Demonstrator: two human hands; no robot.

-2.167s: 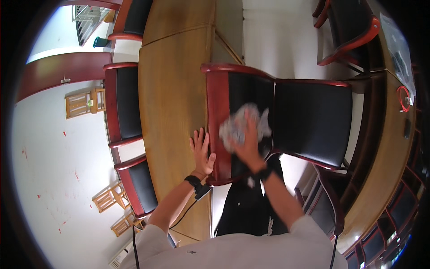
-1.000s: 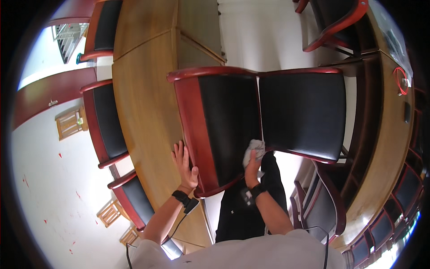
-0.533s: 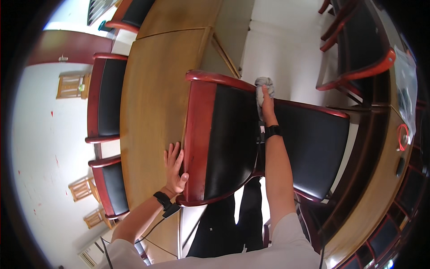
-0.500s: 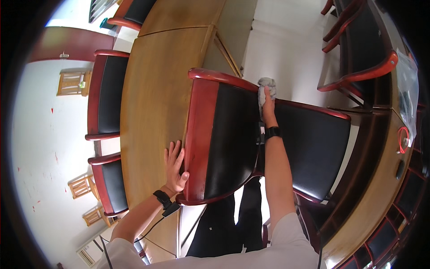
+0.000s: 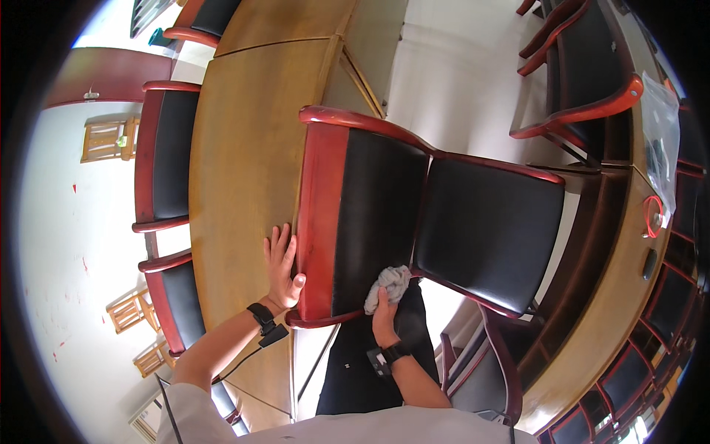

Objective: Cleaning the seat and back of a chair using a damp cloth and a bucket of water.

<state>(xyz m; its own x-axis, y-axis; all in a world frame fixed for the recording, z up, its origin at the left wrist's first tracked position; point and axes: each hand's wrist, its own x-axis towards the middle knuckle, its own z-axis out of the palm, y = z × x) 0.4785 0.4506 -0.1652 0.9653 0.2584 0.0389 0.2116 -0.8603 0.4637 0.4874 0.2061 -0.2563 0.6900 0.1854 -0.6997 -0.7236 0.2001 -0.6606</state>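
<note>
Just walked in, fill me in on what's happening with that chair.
A person is wiping a red-framed chair with black padding. The right hand presses a crumpled grey cloth against the near end of the seam where the two black pads meet. The left hand lies flat against the chair's red wooden rail, beside the wooden table, steadying it. More chairs of the same kind stand around the table.
</note>
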